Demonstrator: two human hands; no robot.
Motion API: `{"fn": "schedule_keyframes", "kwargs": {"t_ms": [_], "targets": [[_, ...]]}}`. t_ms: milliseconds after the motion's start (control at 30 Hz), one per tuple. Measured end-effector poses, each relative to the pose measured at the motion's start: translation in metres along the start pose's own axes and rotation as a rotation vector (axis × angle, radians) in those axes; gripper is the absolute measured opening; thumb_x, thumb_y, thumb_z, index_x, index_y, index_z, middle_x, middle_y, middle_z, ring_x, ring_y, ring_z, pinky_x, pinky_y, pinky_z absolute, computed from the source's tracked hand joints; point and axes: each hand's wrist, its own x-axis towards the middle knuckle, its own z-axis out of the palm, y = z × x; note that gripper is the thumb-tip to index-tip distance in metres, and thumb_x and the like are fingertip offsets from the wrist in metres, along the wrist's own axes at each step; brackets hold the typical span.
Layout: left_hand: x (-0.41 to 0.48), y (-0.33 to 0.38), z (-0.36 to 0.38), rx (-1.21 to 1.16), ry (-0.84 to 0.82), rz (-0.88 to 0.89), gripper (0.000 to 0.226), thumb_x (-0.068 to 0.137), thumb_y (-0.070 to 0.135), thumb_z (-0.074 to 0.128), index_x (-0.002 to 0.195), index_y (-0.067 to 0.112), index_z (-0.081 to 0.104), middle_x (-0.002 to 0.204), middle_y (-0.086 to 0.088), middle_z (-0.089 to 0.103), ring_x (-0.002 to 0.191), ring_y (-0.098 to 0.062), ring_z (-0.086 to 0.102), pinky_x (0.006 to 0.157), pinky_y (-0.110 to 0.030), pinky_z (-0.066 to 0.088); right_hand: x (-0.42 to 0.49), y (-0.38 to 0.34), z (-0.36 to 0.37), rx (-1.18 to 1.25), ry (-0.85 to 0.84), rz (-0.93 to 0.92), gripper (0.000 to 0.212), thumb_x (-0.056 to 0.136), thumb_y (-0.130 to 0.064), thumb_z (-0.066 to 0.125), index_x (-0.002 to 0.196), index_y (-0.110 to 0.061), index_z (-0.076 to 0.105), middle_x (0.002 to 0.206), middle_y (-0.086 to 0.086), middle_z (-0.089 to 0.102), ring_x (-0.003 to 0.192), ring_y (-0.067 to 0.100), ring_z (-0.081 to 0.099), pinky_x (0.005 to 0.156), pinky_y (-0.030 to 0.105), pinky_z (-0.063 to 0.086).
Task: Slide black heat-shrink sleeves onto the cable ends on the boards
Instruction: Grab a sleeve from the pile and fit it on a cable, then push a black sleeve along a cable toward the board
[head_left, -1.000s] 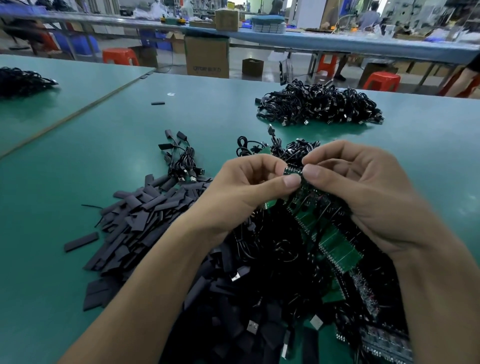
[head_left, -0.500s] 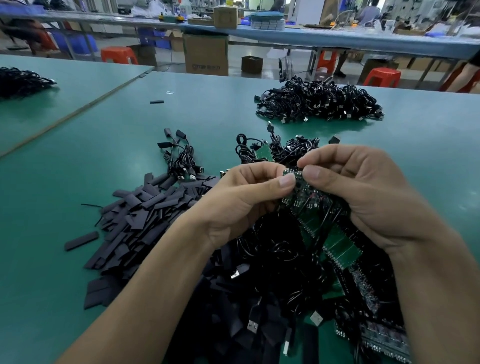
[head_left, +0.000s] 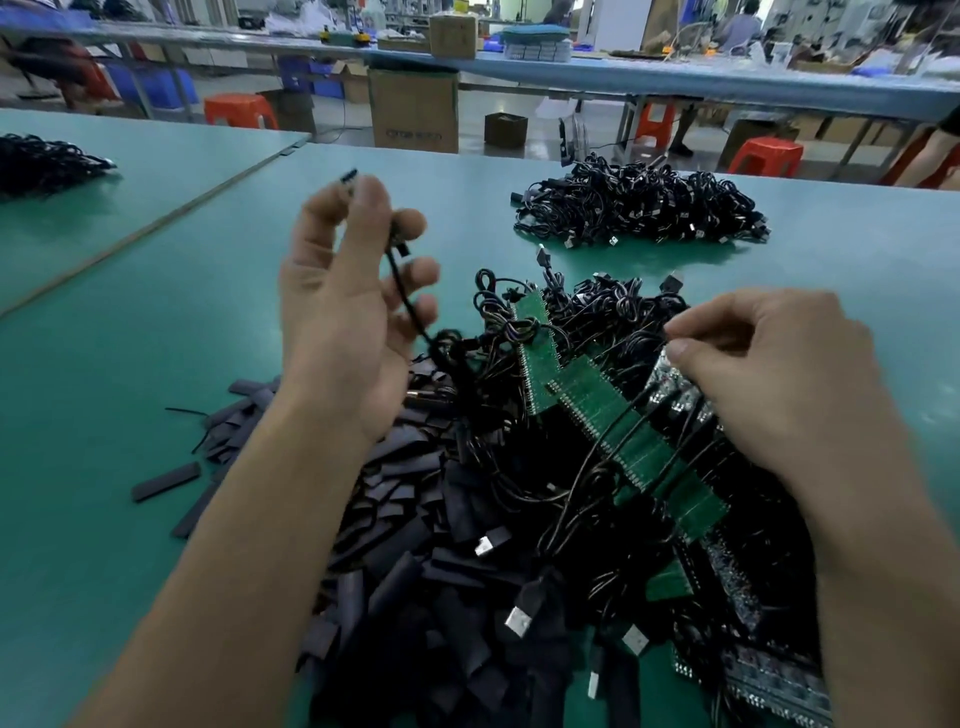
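Left hand (head_left: 343, 312) up over the table (head_left: 156, 322), thumb and forefinger pinching a cable (head_left: 408, 301) near its end. Right hand (head_left: 769, 374) pinches a wire (head_left: 631, 343) at the boards (head_left: 597, 410). Sleeves (head_left: 405, 488) heaped near left.

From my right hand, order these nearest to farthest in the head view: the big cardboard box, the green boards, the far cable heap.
1. green boards, at the right hand's fingertips.
2. far cable heap, ahead on the table.
3. big cardboard box, past the table's far edge.
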Motion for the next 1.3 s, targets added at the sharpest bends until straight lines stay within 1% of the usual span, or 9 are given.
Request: {"fn": "schedule_keyframes", "kwargs": {"t_ms": [100,233,467,667,833,1000,1100,1200,1300], "targets": [[0.000,0.006,-0.001,0.389,0.082,0.308,0.009,0.098,0.026,0.064,0.090,0.027,0.060,0.074,0.007,0.067,0.052,-0.006,0.050,0.045,-0.018,0.038,-0.011,-0.019,0.007,-0.261,0.064,-0.104,0.025,0.087,-0.016,0.073,0.101,-0.037,0.073,0.111,0.002,0.067,0.108,0.027,0.055,0.094,0.040,0.040],[0.000,0.003,0.001,0.659,0.138,0.478,0.005,0.095,0.025,0.067,0.090,0.026,0.068,0.074,0.014,0.066,0.069,0.000,0.062,0.061,-0.024,0.048,-0.031,-0.046,0.026,-0.111,-0.132,-0.405,0.024,0.091,-0.011,0.069,0.105,-0.030,0.075,0.107,-0.006,0.067,0.097,0.010,0.059,0.095,0.016,0.036],[0.000,-0.004,-0.004,0.926,0.091,0.415,0.012,0.097,0.039,0.060,0.103,0.039,0.070,0.081,0.023,0.067,0.067,0.003,0.055,0.065,-0.022,0.044,-0.048,-0.048,0.091,-0.255,-0.428,-0.647,0.031,0.097,-0.014,0.056,0.121,-0.031,0.065,0.119,-0.010,0.061,0.110,0.016,0.054,0.091,0.030,0.041],[0.000,-0.005,0.001,1.030,0.066,0.300,0.037,0.104,0.023,0.045,0.139,0.021,0.057,0.120,-0.010,0.070,0.109,-0.040,0.063,0.092,-0.054,0.051,-0.052,-0.051,0.123,-0.397,-0.482,-0.609,0.018,0.093,-0.030,0.067,0.107,-0.019,0.065,0.112,0.004,0.057,0.116,0.030,0.048,0.089,0.039,0.033],[0.001,-0.010,-0.001,1.033,0.013,0.315,0.026,0.104,0.020,0.049,0.129,0.023,0.055,0.087,0.016,0.067,0.065,0.004,0.058,0.061,-0.014,0.044,-0.056,-0.046,0.119,-0.344,-0.430,-0.615,0.011,0.097,-0.027,0.060,0.095,-0.019,0.067,0.102,0.001,0.057,0.107,0.027,0.050,0.085,0.036,0.032],[-0.002,-0.010,0.002,1.041,-0.068,0.343,0.005,0.100,0.022,0.059,0.101,0.028,0.058,0.075,0.019,0.067,0.065,0.014,0.058,0.061,-0.003,0.039,-0.051,-0.043,0.086,-0.082,-0.367,-0.466,0.012,0.098,-0.009,0.053,0.103,-0.017,0.059,0.098,0.002,0.062,0.087,0.023,0.061,0.079,0.038,0.052],[-0.007,-0.011,0.006,1.081,-0.141,0.372,0.015,0.100,0.023,0.060,0.111,0.025,0.070,0.076,0.022,0.066,0.060,0.013,0.055,0.059,-0.003,0.037,-0.037,-0.038,0.061,0.076,-0.291,-0.325,0.013,0.102,-0.014,0.048,0.101,-0.022,0.058,0.089,0.002,0.067,0.076,0.020,0.066,0.070,0.043,0.057],[-0.010,-0.011,0.005,1.101,-0.204,0.348,0.024,0.100,0.024,0.060,0.121,0.022,0.071,0.083,0.026,0.065,0.066,0.017,0.056,0.062,0.000,0.038,-0.022,-0.030,0.036,0.199,-0.134,-0.298,0.016,0.102,-0.020,0.052,0.099,-0.035,0.057,0.083,-0.016,0.063,0.068,-0.003,0.063,0.059,0.014,0.050],[-0.012,-0.012,0.005,1.102,-0.305,0.293,0.025,0.098,0.023,0.064,0.121,0.024,0.072,0.087,0.029,0.064,0.087,0.017,0.062,0.073,-0.001,0.045,-0.014,-0.022,0.020,0.241,-0.014,-0.315,0.021,0.100,-0.018,0.056,0.103,-0.039,0.059,0.078,-0.019,0.063,0.070,0.001,0.063,0.059,0.018,0.049]]}}
